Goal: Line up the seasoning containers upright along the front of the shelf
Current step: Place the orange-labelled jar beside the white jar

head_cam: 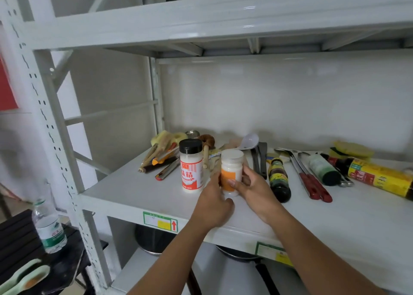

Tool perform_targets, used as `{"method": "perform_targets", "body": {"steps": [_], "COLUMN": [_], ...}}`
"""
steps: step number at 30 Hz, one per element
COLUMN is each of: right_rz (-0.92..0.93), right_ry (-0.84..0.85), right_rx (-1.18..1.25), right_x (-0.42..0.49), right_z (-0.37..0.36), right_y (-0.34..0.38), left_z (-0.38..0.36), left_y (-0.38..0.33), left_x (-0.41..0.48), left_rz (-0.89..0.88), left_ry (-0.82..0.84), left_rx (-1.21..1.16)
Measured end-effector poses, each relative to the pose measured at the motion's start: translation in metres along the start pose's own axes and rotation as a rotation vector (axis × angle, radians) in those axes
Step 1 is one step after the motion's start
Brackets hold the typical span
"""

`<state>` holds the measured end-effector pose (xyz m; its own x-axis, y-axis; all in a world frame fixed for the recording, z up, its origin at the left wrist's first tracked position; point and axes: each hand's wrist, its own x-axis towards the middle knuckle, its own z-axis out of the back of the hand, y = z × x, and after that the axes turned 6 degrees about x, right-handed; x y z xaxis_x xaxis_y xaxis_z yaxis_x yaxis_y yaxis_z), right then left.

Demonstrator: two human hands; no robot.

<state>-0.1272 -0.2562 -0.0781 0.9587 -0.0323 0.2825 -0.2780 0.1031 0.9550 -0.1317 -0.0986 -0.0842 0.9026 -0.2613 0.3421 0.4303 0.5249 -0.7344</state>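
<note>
Right now both hands hold the small white jar with the orange label (231, 171), upright on the shelf (138, 194) just at 3 o'clock of the taller black-capped seasoning shaker (191, 165), which stands upright already. The left hand (213, 205) has its fingers curled against the jar's near left side; the right hand (254, 188) wraps its fingers round the right side. I'd judge the jar should be kept vertical, slid level with the shaker toward the front edge, and released only once it sits flat. At 3 o'clock a dark sauce bottle (279, 178) lies on its side close by, then red-handled tongs (310, 178), a green-labelled bottle (324, 168) and a yellow-labelled bottle (380, 177), all lying down. Utensils (161, 158) crowd 11 o'clock.
</note>
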Motion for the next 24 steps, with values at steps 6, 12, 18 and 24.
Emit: {"method": "perform_targets", "body": {"steps": [6, 12, 18, 24], "right_rz": [0.032, 0.099, 0.050, 0.032], "right_ry": [-0.007, -0.130, -0.080, 0.003], "right_rx": [-0.072, -0.355, -0.293, -0.283], "right_x": [-0.001, -0.001, -0.003, -0.007], "right_z": [-0.006, -0.014, -0.011, -0.014], "right_y": [-0.002, -0.003, -0.004, 0.003], "left_z": [0.002, 0.001, 0.002, 0.001], "left_y": [0.000, 0.003, 0.004, 0.005], "left_x": [-0.002, 0.001, 0.001, 0.001], "left_rz": [0.034, 0.079, 0.085, 0.108], "left_ry": [-0.020, -0.017, -0.046, -0.058], "left_rx": [-0.013, -0.035, -0.036, -0.061]}}
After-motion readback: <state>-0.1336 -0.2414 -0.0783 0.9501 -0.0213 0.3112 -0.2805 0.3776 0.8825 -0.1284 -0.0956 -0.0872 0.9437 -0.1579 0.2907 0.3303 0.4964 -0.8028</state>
